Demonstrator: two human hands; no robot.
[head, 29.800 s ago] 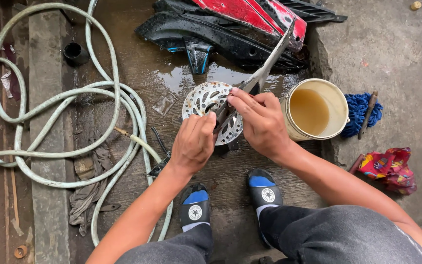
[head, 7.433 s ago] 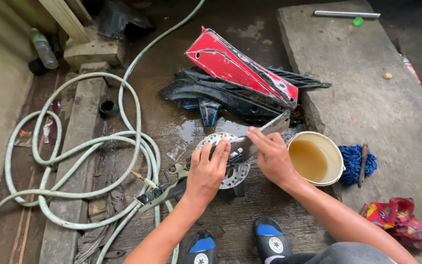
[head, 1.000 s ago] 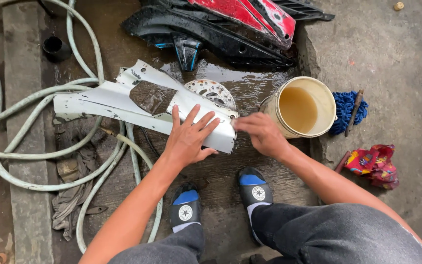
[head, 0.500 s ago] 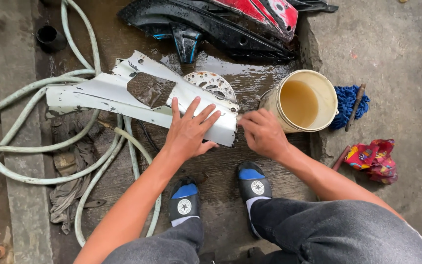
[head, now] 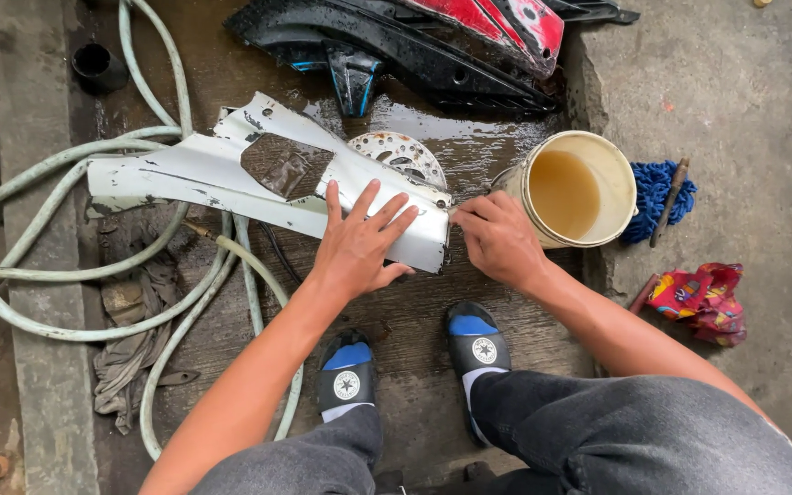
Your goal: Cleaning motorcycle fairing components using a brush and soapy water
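White plastic lies under both your hands: your left hand (head: 359, 240) is spread flat, fingers splayed wide, pressing on the near end of the white panel (head: 231, 179), gripping nothing. Your right hand (head: 497, 240) is curled loosely at that same end of the panel, its fingertips touching the panel's corner edge; you cannot tell whether it pinches anything small there

That panel is long and scuffed, with a dark muddy patch in its middle, and it rests on the wet concrete floor (head: 414, 312), stretching away from your hands across the pale green hose (head: 66, 312). Just behind the panel's near end a perforated metal brake disc (head: 401, 156) peeks out, partly covered by it. Beyond the disc, further from the panel, lie black and red body panels (head: 433, 46) in a puddle

Right beside your right hand stands a cream bucket (head: 579, 188) of murky brown water, and past the bucket a blue mop head (head: 657, 197) and a red patterned cloth (head: 703, 298) sit on the raised slab. Below the panel, your black and blue sandals (head: 414, 362) stand on the floor, and a grey rag (head: 130, 362) lies under the hose loops
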